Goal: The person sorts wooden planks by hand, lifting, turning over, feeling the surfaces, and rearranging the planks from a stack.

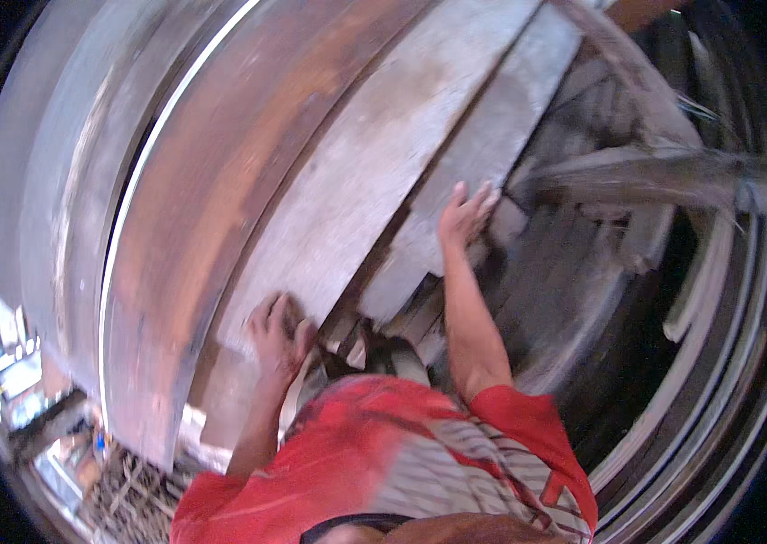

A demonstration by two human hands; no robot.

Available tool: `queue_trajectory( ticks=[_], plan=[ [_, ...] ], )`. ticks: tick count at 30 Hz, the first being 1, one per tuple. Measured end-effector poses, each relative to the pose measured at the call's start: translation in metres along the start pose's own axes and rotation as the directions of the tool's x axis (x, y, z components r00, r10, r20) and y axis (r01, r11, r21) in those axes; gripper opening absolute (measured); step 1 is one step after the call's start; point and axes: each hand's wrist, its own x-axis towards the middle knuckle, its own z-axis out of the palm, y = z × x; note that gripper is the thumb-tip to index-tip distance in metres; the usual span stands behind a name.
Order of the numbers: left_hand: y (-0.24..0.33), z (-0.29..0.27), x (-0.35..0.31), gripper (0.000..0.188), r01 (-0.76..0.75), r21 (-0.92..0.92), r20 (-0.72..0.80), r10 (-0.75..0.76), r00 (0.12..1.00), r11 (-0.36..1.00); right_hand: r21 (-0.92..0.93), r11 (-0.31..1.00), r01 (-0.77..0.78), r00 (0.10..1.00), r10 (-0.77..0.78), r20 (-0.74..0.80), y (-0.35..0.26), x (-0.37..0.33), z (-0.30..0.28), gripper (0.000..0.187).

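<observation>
My left hand (276,334) rests on the near end of a wide pale wooden plank (374,163), its fingers bent a little and apart. Farther off to the right, my right hand (467,216) lies at the edge of a narrower grey plank (492,118), fingers stretched out. A dark gap runs between these two boards. Neither hand visibly wraps round a board. Left of the pale plank stretches a broad reddish-brown plank (189,218). The picture is somewhat blurred.
More grey boards (39,172) lie at the far left. A rough beam (628,174) crosses on the right, above dark weathered timber (556,281). Long strips (719,363) curve along the right rim. Small sticks (134,485) are heaped at the lower left.
</observation>
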Motion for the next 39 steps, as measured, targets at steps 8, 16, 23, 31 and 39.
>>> queue_trajectory(
  ticks=[8,16,23,31,39],
  plan=[
    [-0.006,0.022,0.007,0.063,0.015,-0.069,-0.203,-0.029,0.979,0.997,-0.046,0.992,-0.114,0.993,0.113,-0.031,-0.008,0.005,0.008,0.069],
    [-0.008,0.004,-0.012,0.057,0.038,-0.186,-0.203,-0.076,0.976,0.982,-0.026,0.998,-0.061,0.998,0.061,0.02,-0.016,-0.007,0.004,0.08],
    [-0.054,0.027,-0.117,0.059,0.436,-0.604,-0.179,-0.647,0.741,0.667,-0.02,0.999,-0.035,0.999,0.035,-0.014,-0.017,-0.012,0.001,0.082],
    [-0.067,0.006,-0.093,0.051,0.659,-0.613,0.009,-0.83,0.558,0.436,0.09,0.995,0.044,0.999,-0.043,-0.017,0.001,-0.003,0.001,0.087],
    [-0.061,-0.01,-0.084,0.047,0.642,-0.569,0.032,-0.766,0.642,0.514,0.145,0.977,0.156,0.988,-0.156,-0.015,-0.019,-0.078,-0.035,0.067]
  ],
)
